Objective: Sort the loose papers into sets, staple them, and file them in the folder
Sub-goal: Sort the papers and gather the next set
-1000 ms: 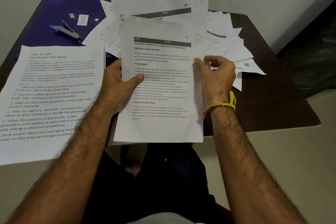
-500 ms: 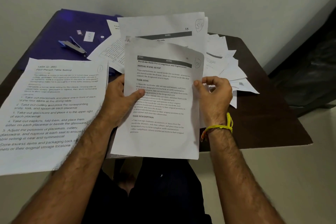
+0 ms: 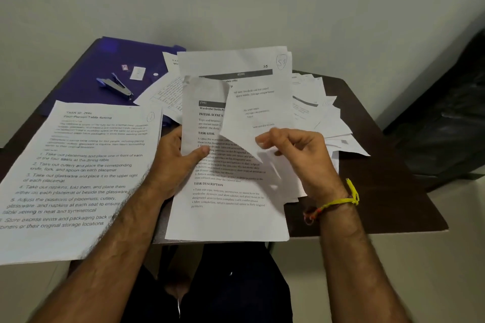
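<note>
Peeling back since the previous frame, the right hand [image 3: 296,155] pinches the top sheet's [image 3: 252,118] corner while the left hand [image 3: 174,162] grips the wardrobe set [image 3: 225,191], indicating page checking before stapling.

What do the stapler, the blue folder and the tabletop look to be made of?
Stapler: blue body, probably plastic, with shiny metal base, judging by its bright glint.
Blue folder: looks like smooth plastic with a soft sheen; coated card is possible.
Tabletop: dark brown, matte, flat and thin-edged, likely laminate or wood; grain not discernible.
</note>
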